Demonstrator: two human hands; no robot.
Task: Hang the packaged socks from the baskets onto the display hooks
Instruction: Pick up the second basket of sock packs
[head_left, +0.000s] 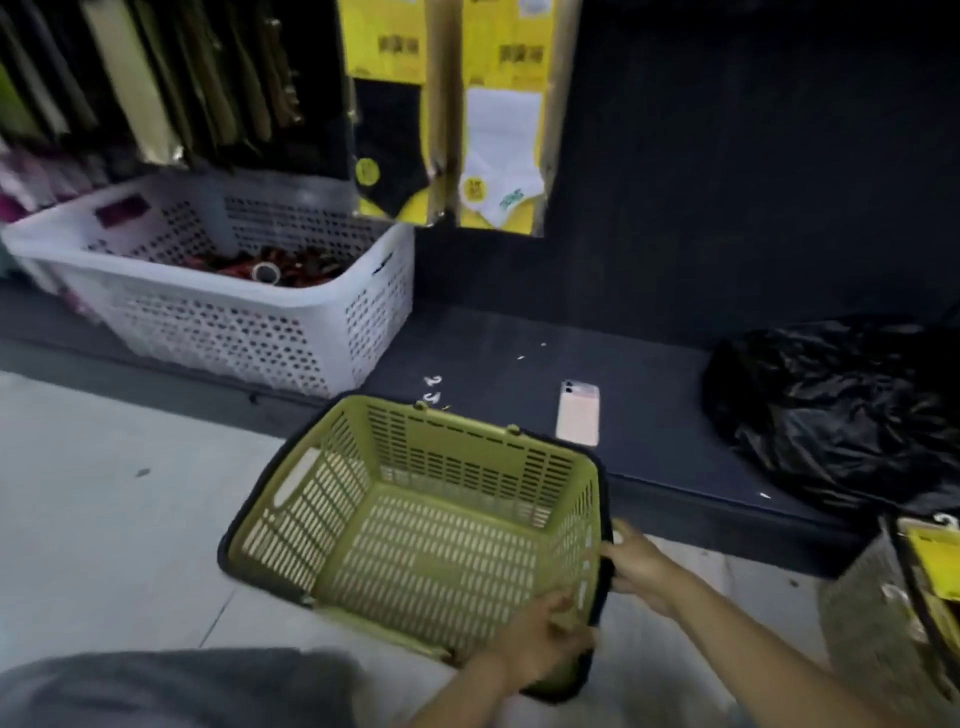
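Phone on dark ledge

A: What do the hands grip?
B: The left hand and right hand both clasp the near right rim of the green basket, which sits on the pale floor.

A: And behind it?
B: A white basket, a phone and a black bag on the dark ledge; two yellow sock packs hang above.

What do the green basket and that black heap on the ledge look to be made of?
Green basket: moulded plastic, matt, judging by its evenly slotted walls and floor. Black heap: probably a thin plastic bag, glossy and crumpled, with highlights along its creases.
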